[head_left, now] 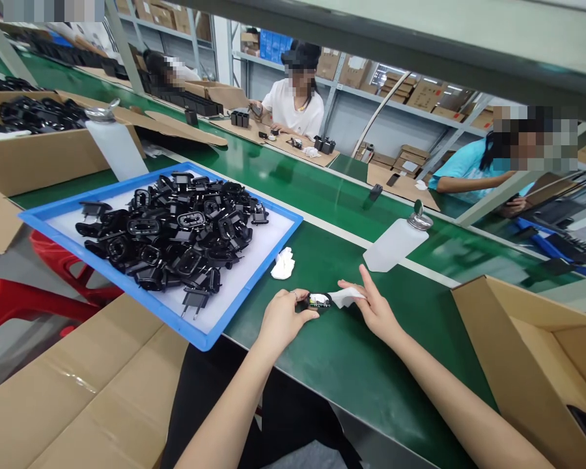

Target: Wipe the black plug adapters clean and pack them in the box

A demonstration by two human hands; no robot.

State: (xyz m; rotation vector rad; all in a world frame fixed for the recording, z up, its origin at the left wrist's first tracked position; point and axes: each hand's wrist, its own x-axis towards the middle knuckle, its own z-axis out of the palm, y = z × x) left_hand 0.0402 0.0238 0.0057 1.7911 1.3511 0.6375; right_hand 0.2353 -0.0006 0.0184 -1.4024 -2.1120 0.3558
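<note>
Pinching plug (pixel 318 300), left hand (pixel 282 320), cloth (pixel 346 296), right hand (pixel 375 311)

Seemingly plugs (pixel 176 228) in tray (pixel 209 335) left, bottle (pixel 395 246) beyond, carton (pixel 532 339) right

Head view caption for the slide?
Left hand holds a black plug part; right hand holds a white cloth against it.

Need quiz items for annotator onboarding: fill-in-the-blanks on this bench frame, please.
1. The left hand pinches a small ___ part.
2. The right hand holds a ___ wipe against it.
3. The heaped plug parts lie in a ___ tray.
Missing: black; white; blue.
</note>
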